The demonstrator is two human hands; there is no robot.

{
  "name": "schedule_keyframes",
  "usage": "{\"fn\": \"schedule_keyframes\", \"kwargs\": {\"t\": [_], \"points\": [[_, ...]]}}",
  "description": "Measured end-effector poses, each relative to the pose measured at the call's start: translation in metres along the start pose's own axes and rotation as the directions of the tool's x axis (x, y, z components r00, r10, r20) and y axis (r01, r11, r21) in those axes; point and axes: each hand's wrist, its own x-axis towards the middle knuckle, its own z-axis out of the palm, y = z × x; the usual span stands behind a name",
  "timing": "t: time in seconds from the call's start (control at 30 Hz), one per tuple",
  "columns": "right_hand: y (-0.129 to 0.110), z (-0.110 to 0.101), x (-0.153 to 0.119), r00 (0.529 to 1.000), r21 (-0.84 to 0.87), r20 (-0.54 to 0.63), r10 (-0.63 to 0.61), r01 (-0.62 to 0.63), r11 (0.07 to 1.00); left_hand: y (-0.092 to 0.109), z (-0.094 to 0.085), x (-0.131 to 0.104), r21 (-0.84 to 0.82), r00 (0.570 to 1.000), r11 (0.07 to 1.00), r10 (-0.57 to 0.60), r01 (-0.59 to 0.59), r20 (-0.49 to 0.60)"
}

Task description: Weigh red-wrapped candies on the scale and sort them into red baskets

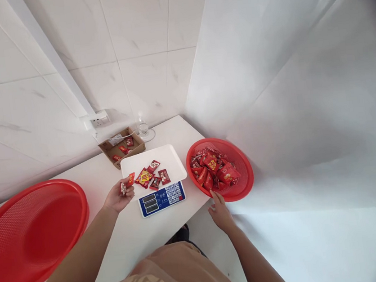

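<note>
Head view: red basket (pixel 244 188) holds red packets (pixel 213 167).

Straight ahead of you on the table (pixel 124 238) sits the scale (pixel 157 180), with several packets (pixel 153 174) lying on its tray, and your left hand (pixel 119 196) holds a packet (pixel 130 179) just beside its left edge. To the right, at the table's corner, the small basket (pixel 241 164) holds a heap of packets, your right hand (pixel 219 210) touching its near rim. The large basket (pixel 29 236) lies far left, and behind the scale stand a cardboard box (pixel 122 146) and a glass (pixel 143 128) against the wall.
</note>
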Motion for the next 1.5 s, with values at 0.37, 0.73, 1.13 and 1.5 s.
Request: {"fn": "schedule_keyframes", "kwargs": {"t": [0.37,0.73,1.13,1.5], "points": [[-0.001,-0.001,0.0,1.0,0.051,-0.021,0.009,-0.008,0.999,0.001,-0.004,-0.024,-0.092,0.994,0.99,-0.099,0.104,0.055],[-0.139,0.035,-0.06,0.853,0.807,0.492,-0.171,-0.374,0.457,-0.098,0.051,-0.041,0.698,0.971,0.678,0.202,-0.232,0.128],[-0.151,0.049,-0.063,0.822,0.819,0.567,-0.046,-0.556,0.143,-0.111,0.043,-0.062,0.901,0.887,-0.015,0.167,-0.434,0.43],[-0.087,-0.018,-0.016,0.906,0.943,0.317,0.28,-0.333,0.012,0.013,-0.106,-0.032,0.974,0.652,0.033,0.738,0.226,-0.177]]}}
